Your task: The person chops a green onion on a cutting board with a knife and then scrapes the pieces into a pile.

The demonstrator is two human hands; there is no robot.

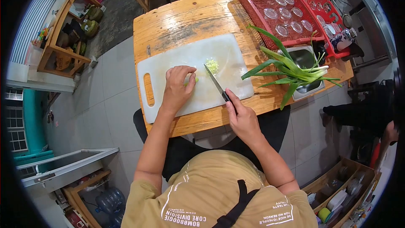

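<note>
My right hand point(244, 120) is closed around the black handle of a kitchen knife point(216, 81), its blade pointing up and left over the board. Beside the blade tip lies a small heap of chopped green onion point(212, 66). My left hand point(180, 85) rests on the white cutting board point(168, 63), fingers bent and thumb close to them. A short piece of green onion point(188, 80) shows at its fingertips, mostly hidden by them. Several long green onions point(291, 69) lie across a metal tray point(310, 89) to the right of the board.
Red plastic baskets point(253, 10) with several clear glass jars point(271, 13) stand at the back right of the wooden table point(168, 23). A person's dark-clothed leg point(344, 112) is at the right. A divided wooden box point(344, 185) sits at lower right.
</note>
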